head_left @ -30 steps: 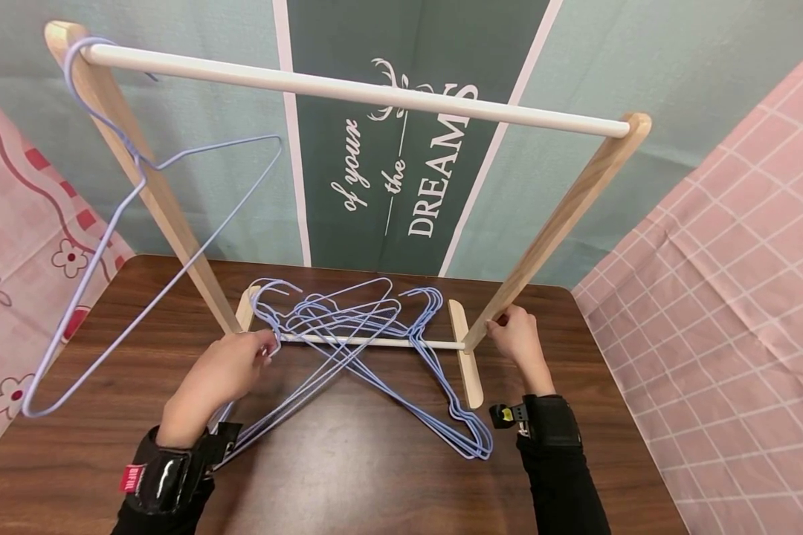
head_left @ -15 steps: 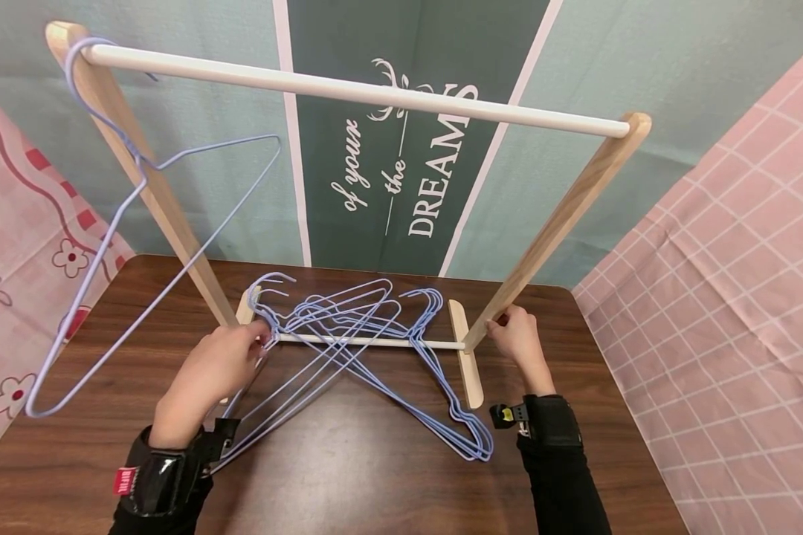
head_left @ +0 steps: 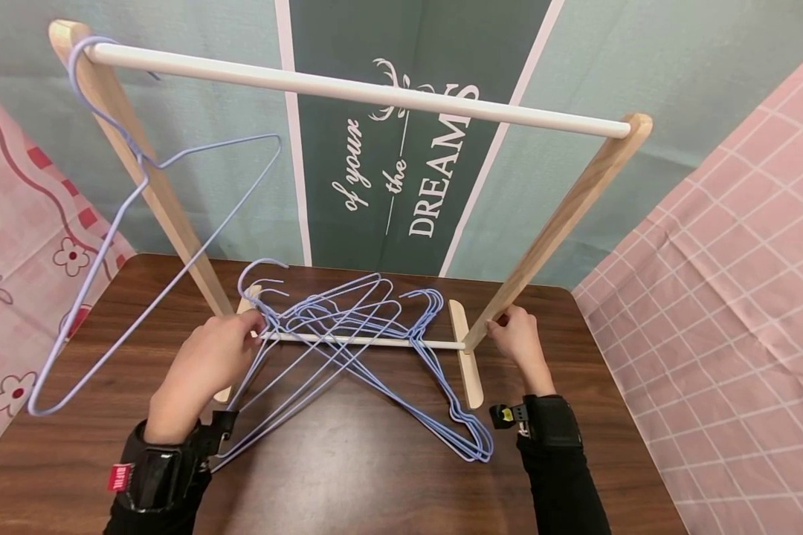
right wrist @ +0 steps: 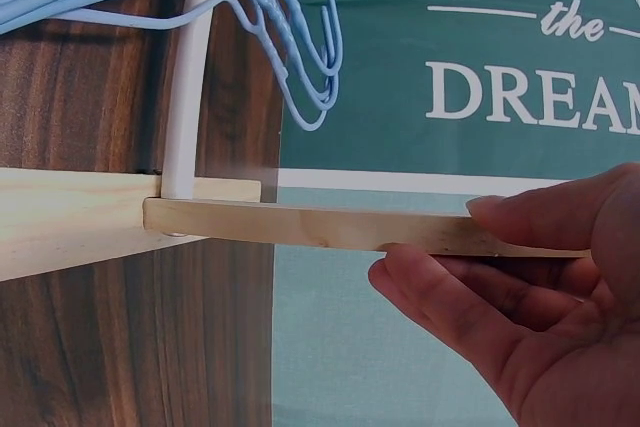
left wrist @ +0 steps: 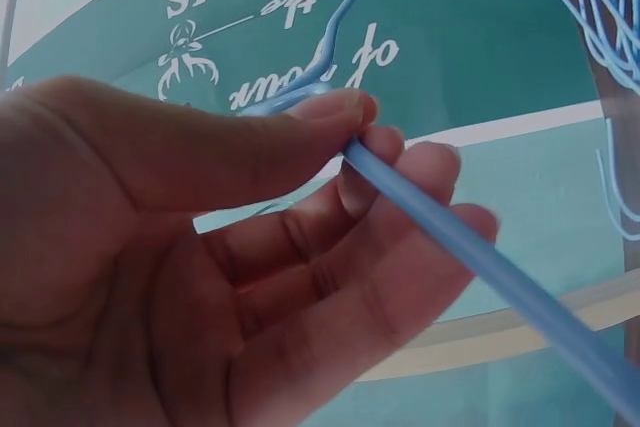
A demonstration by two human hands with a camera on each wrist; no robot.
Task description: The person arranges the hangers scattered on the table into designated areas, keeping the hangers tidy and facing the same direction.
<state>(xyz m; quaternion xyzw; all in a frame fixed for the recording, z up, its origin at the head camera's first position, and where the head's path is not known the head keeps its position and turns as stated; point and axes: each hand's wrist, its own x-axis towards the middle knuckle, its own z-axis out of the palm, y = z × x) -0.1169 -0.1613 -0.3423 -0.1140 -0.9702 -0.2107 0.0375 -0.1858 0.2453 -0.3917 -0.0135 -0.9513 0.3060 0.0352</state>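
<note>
My left hand [head_left: 207, 360] pinches a blue wire hanger [left wrist: 480, 252] between thumb and fingers; its hook stands above the other hooks in the head view. More blue hangers [head_left: 478, 448] lie crossed in a pile over the rack's white lower rod [head_left: 444, 345]. With thumb and fingertips, my right hand [head_left: 517, 345] grips the rack's right wooden upright [right wrist: 310, 227] low down, just above its foot. One blue hanger [head_left: 140, 158] hangs by its hook at the left end of the white top rod [head_left: 355, 91].
The wooden rack stands on a dark brown table [head_left: 375, 490]. Behind it hangs a green curtain [head_left: 348, 238] with white lettering. Pink cloths flank the table, a checked one [head_left: 729, 297] at right. The left upright [head_left: 181, 230] rises close to my left hand.
My left hand has moved slightly left and up, drawing its hanger's hook above the pile. My right hand keeps its place on the upright.
</note>
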